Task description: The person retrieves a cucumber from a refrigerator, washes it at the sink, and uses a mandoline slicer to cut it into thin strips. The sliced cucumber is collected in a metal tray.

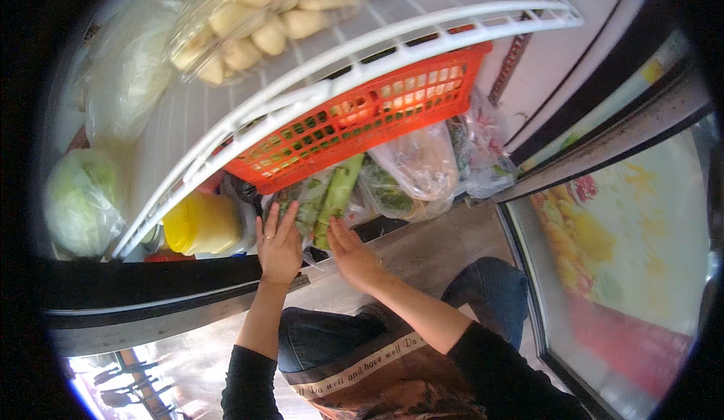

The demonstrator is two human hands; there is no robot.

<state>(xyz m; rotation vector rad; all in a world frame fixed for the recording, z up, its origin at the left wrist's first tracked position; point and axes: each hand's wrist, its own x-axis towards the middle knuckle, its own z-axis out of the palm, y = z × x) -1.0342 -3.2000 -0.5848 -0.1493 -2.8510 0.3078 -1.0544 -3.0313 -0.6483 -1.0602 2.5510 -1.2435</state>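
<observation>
On the lower fridge shelf lies a long green vegetable stalk (342, 185), with bagged green vegetables (308, 199) along its left side. My left hand (281, 247), a ring on one finger, rests its spread fingers against the near end of that plastic bag. The straight fingers of my right hand (355, 256) touch the near end of the stalk from the right. Neither hand is visibly closed around anything; my right thumb is hidden. Just above my fingers sits an orange plastic basket (367, 117) with slotted sides, its far part covered by the shelf above.
A white wire shelf (339, 83) overhangs my hands, bearing a clear container of pale peeled pieces (254, 30). To the left are a yellow-lidded tub (198, 223) and a wrapped cabbage (82, 202). Bagged food (421, 162) lies right. The fridge door (616, 239) stands open.
</observation>
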